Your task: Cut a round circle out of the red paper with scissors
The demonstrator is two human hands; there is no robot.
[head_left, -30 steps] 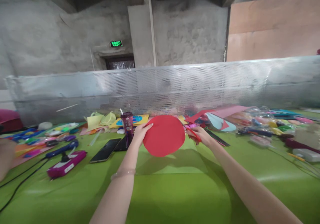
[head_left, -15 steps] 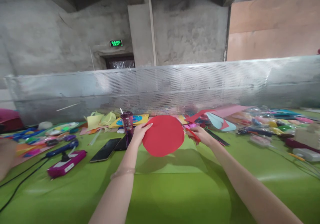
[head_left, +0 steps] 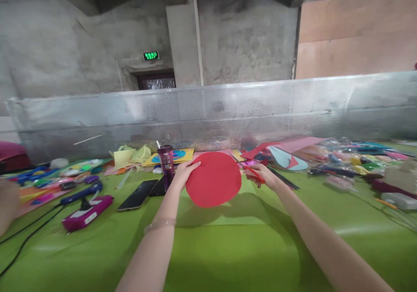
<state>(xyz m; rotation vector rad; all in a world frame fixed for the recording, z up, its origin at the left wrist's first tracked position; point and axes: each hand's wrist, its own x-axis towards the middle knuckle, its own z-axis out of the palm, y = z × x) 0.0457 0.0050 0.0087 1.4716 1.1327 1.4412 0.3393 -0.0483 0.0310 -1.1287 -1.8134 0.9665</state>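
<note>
A round piece of red paper (head_left: 214,180) is held up over the table, facing me. My left hand (head_left: 186,172) grips its left edge, thumb in front and the other fingers behind it, out of sight. At the right edge of the disc, my right hand (head_left: 263,175) is closed around the red handles of a pair of scissors (head_left: 253,173). The blades point up and left beside the paper's upper right rim; I cannot tell whether they touch it. Below the disc, a light green sheet (head_left: 224,214) lies on the green tabletop.
A purple cup with a straw (head_left: 167,164) and a black phone (head_left: 137,195) stand left of my hands. Further left is a magenta power strip (head_left: 87,214) with cables. Coloured paper scraps (head_left: 286,157) lie at the back. Another person's arm (head_left: 7,205) shows at the left edge.
The red paper has shifted slightly down and to the right. The scissors have moved a little to the right and tilted, with more of the blades showing.
</note>
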